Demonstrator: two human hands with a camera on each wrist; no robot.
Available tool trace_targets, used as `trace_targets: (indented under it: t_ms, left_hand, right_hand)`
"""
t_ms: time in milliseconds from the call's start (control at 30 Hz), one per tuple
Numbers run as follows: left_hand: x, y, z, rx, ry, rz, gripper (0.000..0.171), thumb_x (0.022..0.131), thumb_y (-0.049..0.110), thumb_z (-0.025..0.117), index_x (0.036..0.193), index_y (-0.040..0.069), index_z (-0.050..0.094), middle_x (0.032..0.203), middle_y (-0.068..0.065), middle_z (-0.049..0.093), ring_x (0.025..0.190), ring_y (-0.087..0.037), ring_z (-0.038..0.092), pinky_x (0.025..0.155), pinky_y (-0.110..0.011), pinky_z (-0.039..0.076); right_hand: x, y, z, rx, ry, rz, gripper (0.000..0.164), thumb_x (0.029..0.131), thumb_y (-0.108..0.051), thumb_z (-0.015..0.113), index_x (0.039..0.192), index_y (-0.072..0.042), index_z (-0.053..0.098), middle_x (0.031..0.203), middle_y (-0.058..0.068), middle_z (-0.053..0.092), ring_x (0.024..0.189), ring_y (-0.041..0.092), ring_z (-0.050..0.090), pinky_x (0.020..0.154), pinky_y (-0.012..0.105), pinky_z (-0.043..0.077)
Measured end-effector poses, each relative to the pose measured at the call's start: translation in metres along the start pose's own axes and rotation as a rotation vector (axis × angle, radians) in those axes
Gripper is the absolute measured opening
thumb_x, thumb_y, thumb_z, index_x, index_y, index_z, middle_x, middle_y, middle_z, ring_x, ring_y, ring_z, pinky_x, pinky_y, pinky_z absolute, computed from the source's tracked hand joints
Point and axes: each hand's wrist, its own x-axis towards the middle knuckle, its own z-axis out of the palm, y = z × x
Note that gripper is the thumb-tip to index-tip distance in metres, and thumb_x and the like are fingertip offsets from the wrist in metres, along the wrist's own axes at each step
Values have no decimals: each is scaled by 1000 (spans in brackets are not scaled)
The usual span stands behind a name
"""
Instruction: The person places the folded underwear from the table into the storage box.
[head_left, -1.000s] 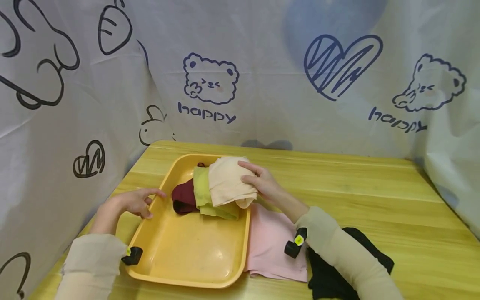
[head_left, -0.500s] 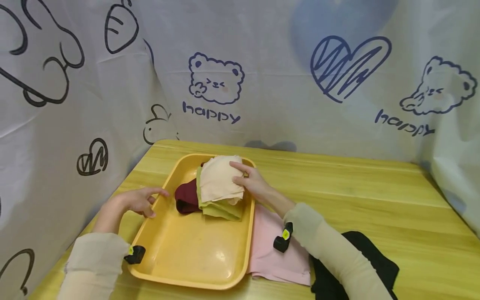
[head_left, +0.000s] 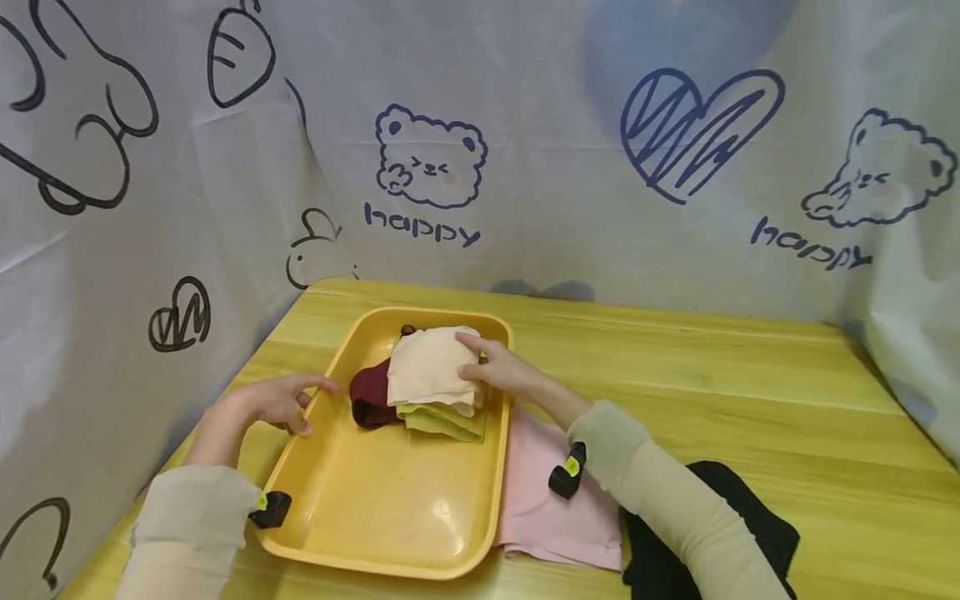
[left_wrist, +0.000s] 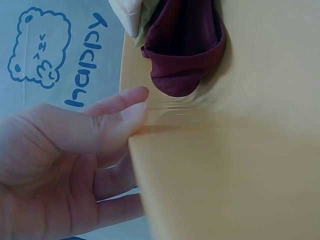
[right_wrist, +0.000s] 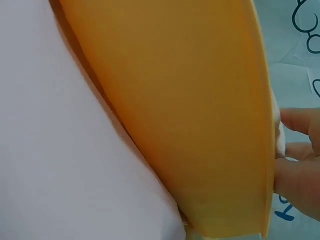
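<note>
A yellow plastic tray [head_left: 397, 500] lies on the table; the left hand [head_left: 273, 404] grips its left rim, thumb and fingers on either side in the left wrist view. Inside, at the far end, a folded cream cloth [head_left: 427, 367] rests over a yellow-green cloth [head_left: 442, 421]. A rolled maroon cloth [head_left: 371, 396] lies left of these. My right hand [head_left: 502, 367] holds the cream cloth at its right edge; in the right wrist view the tray wall hides most of that cloth, with the fingers [right_wrist: 297, 120] beyond the rim.
A pink cloth [head_left: 547, 500] lies flat against the tray's right side. Farther right a black cloth [head_left: 738, 500] is partly covered by the right sleeve [head_left: 675, 492]. White curtains [head_left: 547, 208] with drawings stand around the wooden table [head_left: 712, 375].
The right hand has moved left and brought the cream cloth from over the tray's right rim down onto the yellow-green cloth. The left hand keeps its grip on the rim.
</note>
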Motion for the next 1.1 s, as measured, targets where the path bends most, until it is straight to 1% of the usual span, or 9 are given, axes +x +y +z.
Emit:
trace_targets:
  t_ms: [100, 167, 267, 367, 433, 533, 733, 933, 1100]
  left_hand:
    - [0, 0, 1, -3, 2, 4, 63, 71, -11, 59, 130, -3, 36, 61, 1, 32, 50, -9, 33, 50, -19, 29]
    - [0, 0, 2, -11, 3, 2, 63, 71, -11, 59, 129, -3, 36, 61, 1, 32, 50, -9, 33, 50, -19, 29]
    - [0, 0, 3, -22, -3, 8, 63, 71, -12, 59, 129, -4, 36, 62, 1, 33, 51, -9, 35, 50, -19, 31]
    - [1, 1, 3, -28, -10, 15, 62, 70, -12, 58, 128, -5, 35, 63, 1, 32, 51, -8, 35, 50, -18, 31]
    - [1, 1, 3, -24, -9, 15, 62, 70, -12, 58, 128, -4, 35, 62, 2, 31, 50, -8, 33, 50, -18, 30]
    - [0, 0, 3, -15, -2, 5, 62, 71, -12, 59, 128, -4, 36, 62, 2, 28, 49, -7, 30, 50, -18, 29]
    - [0, 1, 3, -16, 1, -5, 63, 71, -11, 59, 129, -3, 36, 65, 2, 29, 51, -8, 31, 50, -18, 31]
    - [-1, 3, 3, -7, 5, -3, 63, 72, -11, 59, 130, -3, 36, 64, 2, 26, 51, -9, 29, 50, -19, 29]
    - [-1, 5, 4, -5, 1, -6, 63, 73, -12, 59, 131, -4, 35, 64, 2, 26, 50, -9, 30, 50, -20, 29]
  right_hand:
    - [-5, 0, -2, -38, 12, -43, 54, 89, -6, 52, 139, 0, 33, 145, 17, 28, 125, 32, 38, 98, 37, 37]
    - [-9, 0, -3, -53, 36, -71, 49, 90, -6, 51, 136, 3, 37, 142, 19, 33, 121, 36, 42, 94, 37, 42]
    - [-16, 2, -4, -68, 88, -92, 43, 89, -6, 52, 130, 5, 45, 136, 21, 38, 122, 38, 41, 95, 38, 41]
    - [-23, 4, -5, -53, 139, -76, 38, 89, -6, 53, 126, 3, 49, 132, 21, 39, 122, 37, 42, 96, 39, 40]
    - [-27, 5, -7, -42, 149, -69, 37, 90, -6, 52, 126, 3, 49, 131, 22, 39, 120, 36, 44, 96, 40, 40]
    - [-31, 8, -10, -31, 141, -63, 36, 90, -6, 51, 125, 3, 49, 132, 21, 40, 119, 35, 46, 95, 40, 41]
    - [-40, 10, -20, -17, 80, -112, 36, 90, -4, 50, 124, 8, 48, 133, 23, 43, 117, 38, 46, 94, 40, 42]
    - [-48, 12, -25, 29, 42, -102, 38, 90, -2, 51, 125, 10, 46, 130, 26, 43, 117, 39, 44, 94, 42, 41]
    - [-53, 16, -30, 54, 32, -107, 39, 89, -1, 51, 125, 12, 44, 127, 30, 44, 116, 41, 45, 93, 39, 42]
